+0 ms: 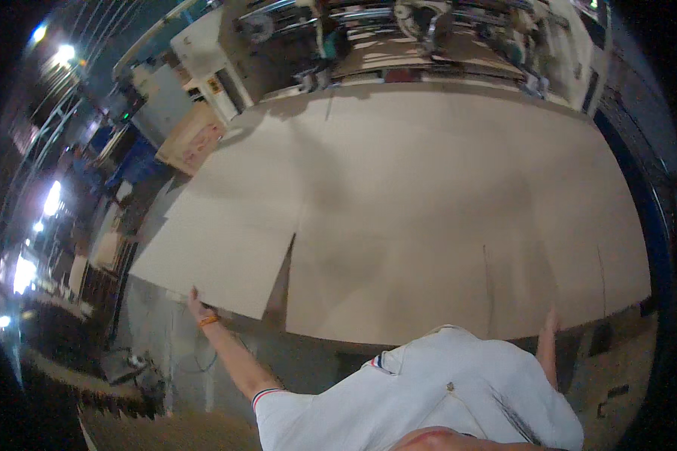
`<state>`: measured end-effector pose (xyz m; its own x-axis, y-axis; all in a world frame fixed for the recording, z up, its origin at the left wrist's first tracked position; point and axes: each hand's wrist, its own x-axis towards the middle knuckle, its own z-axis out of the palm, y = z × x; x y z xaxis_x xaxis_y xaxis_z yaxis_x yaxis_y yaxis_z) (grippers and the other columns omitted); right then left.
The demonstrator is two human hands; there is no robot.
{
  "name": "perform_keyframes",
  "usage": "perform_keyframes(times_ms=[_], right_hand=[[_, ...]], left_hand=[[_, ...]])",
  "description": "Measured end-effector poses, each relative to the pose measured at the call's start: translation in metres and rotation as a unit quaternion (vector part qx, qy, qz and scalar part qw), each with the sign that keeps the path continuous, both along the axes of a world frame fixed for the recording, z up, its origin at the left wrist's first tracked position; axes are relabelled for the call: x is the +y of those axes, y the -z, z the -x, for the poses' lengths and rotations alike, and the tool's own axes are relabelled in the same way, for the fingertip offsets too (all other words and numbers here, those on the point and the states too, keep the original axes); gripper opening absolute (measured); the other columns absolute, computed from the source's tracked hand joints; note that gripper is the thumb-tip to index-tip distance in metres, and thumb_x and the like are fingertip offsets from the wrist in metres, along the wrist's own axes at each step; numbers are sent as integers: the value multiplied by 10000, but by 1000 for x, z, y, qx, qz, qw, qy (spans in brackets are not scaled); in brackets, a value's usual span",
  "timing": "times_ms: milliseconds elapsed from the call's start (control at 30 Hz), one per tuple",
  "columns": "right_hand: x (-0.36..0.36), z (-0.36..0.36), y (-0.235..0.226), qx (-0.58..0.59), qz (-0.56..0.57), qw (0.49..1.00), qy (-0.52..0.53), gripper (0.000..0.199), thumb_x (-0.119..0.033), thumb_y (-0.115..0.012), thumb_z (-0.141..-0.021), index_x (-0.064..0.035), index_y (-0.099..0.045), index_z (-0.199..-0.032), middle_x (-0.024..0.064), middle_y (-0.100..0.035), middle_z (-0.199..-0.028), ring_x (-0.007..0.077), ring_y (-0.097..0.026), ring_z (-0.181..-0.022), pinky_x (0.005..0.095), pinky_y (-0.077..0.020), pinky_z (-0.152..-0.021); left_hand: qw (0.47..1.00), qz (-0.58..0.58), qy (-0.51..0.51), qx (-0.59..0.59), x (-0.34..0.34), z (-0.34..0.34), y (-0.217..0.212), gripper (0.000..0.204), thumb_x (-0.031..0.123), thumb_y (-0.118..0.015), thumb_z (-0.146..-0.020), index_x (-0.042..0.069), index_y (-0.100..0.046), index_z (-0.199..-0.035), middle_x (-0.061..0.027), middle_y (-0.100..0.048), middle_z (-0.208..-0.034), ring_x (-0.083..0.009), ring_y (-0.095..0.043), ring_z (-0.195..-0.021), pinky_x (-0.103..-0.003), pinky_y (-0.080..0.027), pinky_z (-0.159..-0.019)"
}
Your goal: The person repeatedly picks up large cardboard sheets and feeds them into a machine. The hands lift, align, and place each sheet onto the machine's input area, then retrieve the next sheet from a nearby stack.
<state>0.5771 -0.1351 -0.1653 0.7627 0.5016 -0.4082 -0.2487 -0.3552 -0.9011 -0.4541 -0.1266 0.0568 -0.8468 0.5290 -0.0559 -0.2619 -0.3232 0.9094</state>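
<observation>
A large tan cardboard sheet (399, 195) lies spread flat in front of me, with slots cut into its near edge. The widest slot separates a flap at the left. At that flap's near edge is my left hand (198, 304), its thumb on top and its other fingers hidden beneath, closed on the cardboard. An orange band circles that wrist. My right hand (551, 323) grips the near edge farther right, between two narrow slits; it looks slightly blurred and most of its fingers are out of sight.
Beyond the sheet's far edge stands a machine with rollers and metal guides (421, 30). A cardboard box with red print (193, 139) sits at the left beside a grey cabinet (162, 98). A dark blue rail (639, 173) runs along the right. Bright lamps shine at far left.
</observation>
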Motion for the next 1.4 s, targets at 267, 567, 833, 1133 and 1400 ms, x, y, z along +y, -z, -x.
perform_keyframes(times_ms=[267,567,833,1133,1400], right_hand=[[-6,-2,12,-252,201,946,-22,475,-391,-500,-900,-19,-582,-1183,168,-600,-1184,295,-576,-1064,466,-436,-863],[133,183,-238,80,-164,905,-384,482,-416,-480,-938,-35,-521,-1231,134,-630,-1092,196,-645,-842,317,-512,-747],[304,193,-347,182,-194,863,-431,698,-633,-258,-934,-49,-548,-1183,83,-612,-1044,189,-591,-851,328,-498,-690],[427,198,-315,-136,-124,849,-496,722,-608,-396,-909,-4,-497,-1292,169,-585,-1202,268,-505,-1171,393,-412,-950],[384,252,-316,223,-386,801,-399,503,-495,-471,-935,-34,-584,-1102,65,-624,-1004,175,-583,-883,340,-493,-761]], left_hand=[[986,-50,0,156,6,-173,-140,424,134,-646,-824,21,-511,-1210,-109,-543,-1159,-210,-547,-1002,-380,-475,-830],[777,114,235,573,-46,-354,-108,549,75,-699,-697,-13,-553,-1219,-152,-589,-1202,-262,-556,-1121,-348,-441,-929],[653,84,275,701,-28,-427,-45,467,-16,-639,-734,98,-623,-1187,-132,-595,-1231,-309,-568,-1136,-390,-475,-926],[702,74,250,662,-24,-441,-39,463,-25,-621,-698,93,-642,-1146,-134,-602,-1221,-323,-556,-1155,-400,-460,-954],[774,37,165,610,-22,-435,-44,320,96,-642,-731,14,-681,-1038,-166,-666,-1073,-329,-615,-1067,-395,-475,-930]])
